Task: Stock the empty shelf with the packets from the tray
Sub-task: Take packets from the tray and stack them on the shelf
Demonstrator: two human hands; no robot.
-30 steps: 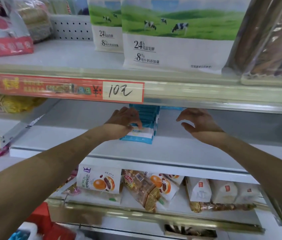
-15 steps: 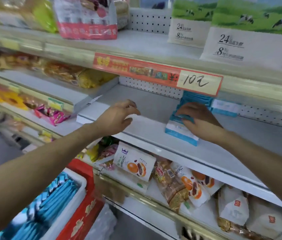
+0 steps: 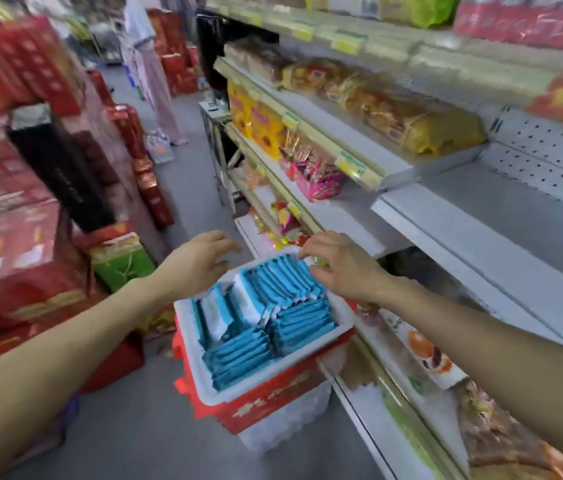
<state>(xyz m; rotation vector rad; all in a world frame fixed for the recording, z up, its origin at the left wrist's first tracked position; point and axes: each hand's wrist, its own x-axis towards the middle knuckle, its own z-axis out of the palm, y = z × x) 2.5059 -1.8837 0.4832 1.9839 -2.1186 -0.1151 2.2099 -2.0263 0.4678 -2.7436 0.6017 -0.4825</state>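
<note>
Empty shelf [image 3: 515,220] out at 3 o'clock: grey deck, pegboard behind, no packets on the stretch in frame. Stacks of red gift boxes [image 3: 13,271] filling 9 o'clock. Down at 6 o'clock, white tray [image 3: 186,334] perched on a red crate [image 3: 273,396], and that on a clear tub [image 3: 287,427]. Blue packets [image 3: 294,320] all in the tray, flat stacks on the near side, one row standing on edge at the far side.

Left hand [image 3: 200,265] hovering over the tray's far-left corner, fingers loosely spread, holding nothing. Right hand [image 3: 342,271] over the upright row, fingers bent downward, nothing clamped. Too blurry to tell if the tips actually touch the wrappers.

Probably reaching in for a batch, with loads left to move.

Stuff that could go wrong:
- grabbing too many slick packets at once and fanning them onto the floor
- leaning on the tray rim and tipping that three-layer tower
- clipping the shelf lip [image 3: 446,247] on the way up and knocking the bundle loose

Room-wise: open aisle floor from 10 to 12 o'clock, with a person [image 3: 148,57] well off at 11. Tight at 4 o'clock, tray just beside the lower shelf's front rail [image 3: 387,375]. Lift path up toward 2 o'clock looks open.
</note>
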